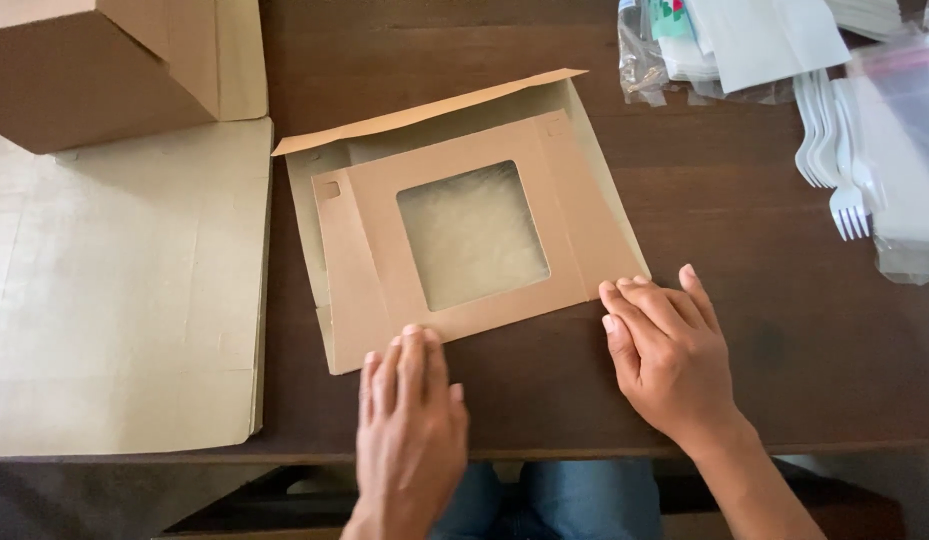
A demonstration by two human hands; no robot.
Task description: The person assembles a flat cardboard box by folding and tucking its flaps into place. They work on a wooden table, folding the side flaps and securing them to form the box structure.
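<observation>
A flat brown cardboard box blank (374, 250) with a square clear window (472, 235) lies on the dark wooden table (784, 330). One long flap stands up along its far edge. My left hand (409, 425) rests flat, fingertips touching the blank's near edge. My right hand (669, 355) lies flat too, its fingertips at the blank's near right corner. Neither hand holds anything.
A stack of flat cardboard sheets (124, 290) covers the table's left side, with a folded brown box (94, 65) behind it. At the far right lie white plastic forks (839, 150) and clear plastic bags (904, 150) with packets.
</observation>
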